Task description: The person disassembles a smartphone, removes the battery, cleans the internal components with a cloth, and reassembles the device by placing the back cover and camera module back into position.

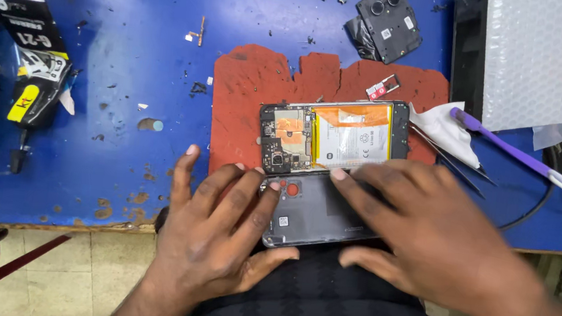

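An opened phone (334,137) lies on a worn red mat (253,87), its circuit board and white-and-orange battery showing. Just in front of it a dark grey back cover (313,213) rests at the blue table's near edge. My left hand (218,234) lies flat on the cover's left end, fingers spread, thumb under its front edge. My right hand (424,237) presses on the cover's right part, index fingertip at its upper edge beside the phone.
Tweezers (449,159) and a white tissue (442,129) lie right of the phone, with a purple-handled tool (502,146) and white cable beyond. A black camera module (388,20), a small red tray part (382,87), bubble wrap (527,58) and a glue tube pack (33,58) sit around.
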